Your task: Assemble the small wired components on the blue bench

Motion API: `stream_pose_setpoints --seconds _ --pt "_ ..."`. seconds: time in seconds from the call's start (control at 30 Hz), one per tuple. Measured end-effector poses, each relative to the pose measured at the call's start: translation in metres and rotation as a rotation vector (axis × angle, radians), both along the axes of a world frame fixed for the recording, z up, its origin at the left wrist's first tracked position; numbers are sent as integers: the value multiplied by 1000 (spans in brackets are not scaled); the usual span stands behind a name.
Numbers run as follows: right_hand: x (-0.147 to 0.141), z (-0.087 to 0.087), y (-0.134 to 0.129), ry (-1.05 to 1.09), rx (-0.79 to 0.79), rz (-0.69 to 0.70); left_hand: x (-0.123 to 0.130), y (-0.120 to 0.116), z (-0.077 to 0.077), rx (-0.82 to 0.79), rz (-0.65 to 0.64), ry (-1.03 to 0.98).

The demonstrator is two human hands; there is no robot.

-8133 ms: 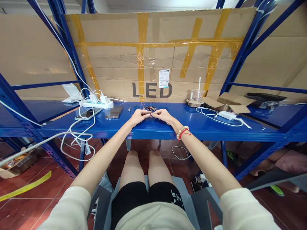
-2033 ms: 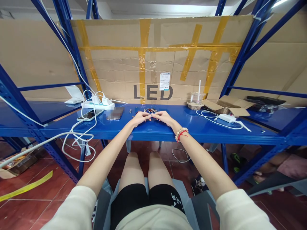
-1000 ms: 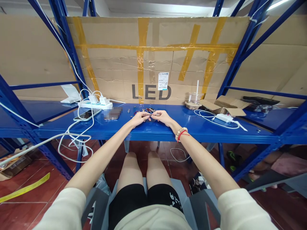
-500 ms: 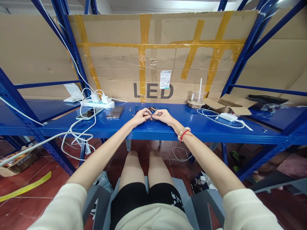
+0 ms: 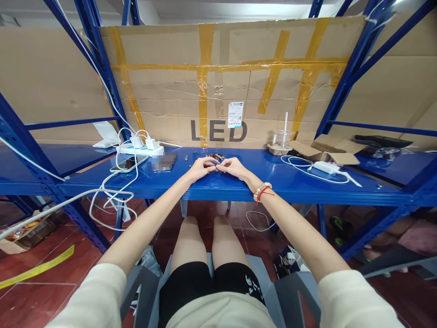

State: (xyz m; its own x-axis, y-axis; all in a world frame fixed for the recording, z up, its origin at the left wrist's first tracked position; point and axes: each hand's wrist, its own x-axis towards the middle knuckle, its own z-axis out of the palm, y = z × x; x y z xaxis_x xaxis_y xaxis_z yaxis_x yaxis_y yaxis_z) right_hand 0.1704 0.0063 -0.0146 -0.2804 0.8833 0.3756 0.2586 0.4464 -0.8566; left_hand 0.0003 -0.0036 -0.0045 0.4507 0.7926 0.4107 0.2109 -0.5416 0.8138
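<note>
My left hand (image 5: 204, 167) and my right hand (image 5: 232, 167) meet over the blue shelf top (image 5: 164, 184), fingertips almost touching. Both are closed in a pinch. Whatever sits between the fingers is too small to make out. Just beyond the fingertips lies a little cluster of small dark and reddish parts (image 5: 218, 156), partly hidden by my hands. A tiny metallic piece (image 5: 186, 157) rests by itself to the left of my left hand.
On the left are a phone (image 5: 128, 164), a blurred flat item (image 5: 164, 161) and a power strip (image 5: 139, 148) with white cables. To the right stand a clear cup with a straw (image 5: 282, 140), an open cardboard box (image 5: 327, 146) and a white adapter (image 5: 326, 167). Taped cardboard (image 5: 170, 100) closes the back.
Both hands stay together at the same spot, with slight shifts of the fingers. A small dark item that showed between the fingertips is now harder to see. The view has tilted a little.
</note>
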Motion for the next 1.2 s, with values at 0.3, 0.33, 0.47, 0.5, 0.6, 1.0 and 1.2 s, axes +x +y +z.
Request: stream_pose_setpoints --seconds 0.3,0.33,0.47,0.5,0.6,1.0,1.2 --pt "0 5 -2 3 -46 -63 0 12 -4 60 19 -10" --pt "0 5 -2 10 -49 -65 0 13 -4 58 16 -12" --pt "-1 6 -2 35 -62 -63 1 12 -4 50 23 -34" --pt "-1 6 -2 40 -63 -63 1 13 -4 48 24 -42" --pt "-1 6 -2 57 -65 -49 2 14 -5 42 32 -67" --pt "3 2 7 73 -73 -38 3 19 -7 41 70 -38" --pt "2 4 5 97 -111 -68 3 22 -8 53 91 -46"
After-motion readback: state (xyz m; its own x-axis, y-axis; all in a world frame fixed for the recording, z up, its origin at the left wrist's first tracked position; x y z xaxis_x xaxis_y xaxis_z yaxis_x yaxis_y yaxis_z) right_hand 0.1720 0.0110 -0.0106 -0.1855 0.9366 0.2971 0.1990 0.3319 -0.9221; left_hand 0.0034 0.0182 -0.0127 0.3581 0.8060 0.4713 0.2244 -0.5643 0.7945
